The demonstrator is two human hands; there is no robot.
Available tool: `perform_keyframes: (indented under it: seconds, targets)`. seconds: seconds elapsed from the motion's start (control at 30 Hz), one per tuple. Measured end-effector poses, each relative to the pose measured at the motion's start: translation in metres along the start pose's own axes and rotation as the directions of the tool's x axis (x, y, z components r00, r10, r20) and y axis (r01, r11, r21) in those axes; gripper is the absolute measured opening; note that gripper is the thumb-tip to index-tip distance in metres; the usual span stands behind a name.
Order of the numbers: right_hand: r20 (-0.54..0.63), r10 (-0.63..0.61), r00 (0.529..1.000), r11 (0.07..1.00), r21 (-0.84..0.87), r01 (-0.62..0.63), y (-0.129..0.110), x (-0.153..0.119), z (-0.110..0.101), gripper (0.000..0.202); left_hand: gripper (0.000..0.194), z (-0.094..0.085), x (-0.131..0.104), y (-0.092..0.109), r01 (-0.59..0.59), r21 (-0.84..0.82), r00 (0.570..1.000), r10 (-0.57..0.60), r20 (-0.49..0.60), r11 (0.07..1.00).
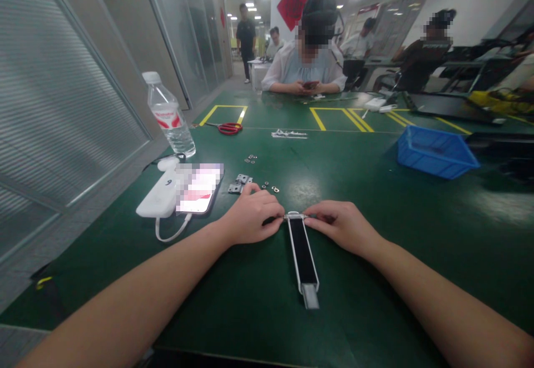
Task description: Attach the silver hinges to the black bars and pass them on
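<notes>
A long narrow device with a black face and white frame (303, 251) lies on the green table, its grey tab pointing toward me. At its far end is a small metal crosspiece (295, 216). My left hand (254, 215) pinches the left end of that crosspiece, and my right hand (340, 224) pinches the right end. Just beyond my left hand are metal brackets (237, 185) and several small rings (275, 189). More rings (251, 159) lie farther back.
At the left stand a water bottle (170, 118), a white power bank (157, 195) and a cabled phone (202, 189). Red-handled scissors (230, 128) and white strips (289, 134) lie behind. A blue bin (436, 152) is at right. A person (306, 65) sits opposite.
</notes>
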State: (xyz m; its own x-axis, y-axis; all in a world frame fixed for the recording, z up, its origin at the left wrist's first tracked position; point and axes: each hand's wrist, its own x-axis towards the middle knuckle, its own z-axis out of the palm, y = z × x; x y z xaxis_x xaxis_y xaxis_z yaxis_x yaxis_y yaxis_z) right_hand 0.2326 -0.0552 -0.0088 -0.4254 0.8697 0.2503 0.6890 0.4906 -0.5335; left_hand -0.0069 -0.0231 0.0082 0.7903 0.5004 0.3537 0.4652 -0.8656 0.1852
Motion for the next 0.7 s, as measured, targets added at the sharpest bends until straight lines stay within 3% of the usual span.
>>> perform_keyframes:
  seconds: [0.17,0.37,0.7]
  targets:
    - [0.047,0.015,0.999,0.999,0.043,-0.017,-0.0022,0.0012,-0.0012,0.018,0.017,0.0013,0.0,-0.0007,0.008,-0.003,1.0,-0.008,0.002,1.0]
    - [0.103,0.01,0.995,0.998,0.062,-0.016,-0.008,0.001,-0.0052,0.024,0.015,0.0008,-0.0005,-0.0005,0.011,-0.012,1.0,-0.011,0.004,1.0]
    - [0.092,0.063,0.994,0.994,0.086,-0.071,-0.0093,-0.0007,-0.0055,0.022,0.015,-0.0008,0.0008,0.0004,0.031,-0.02,0.999,-0.031,0.027,0.999]
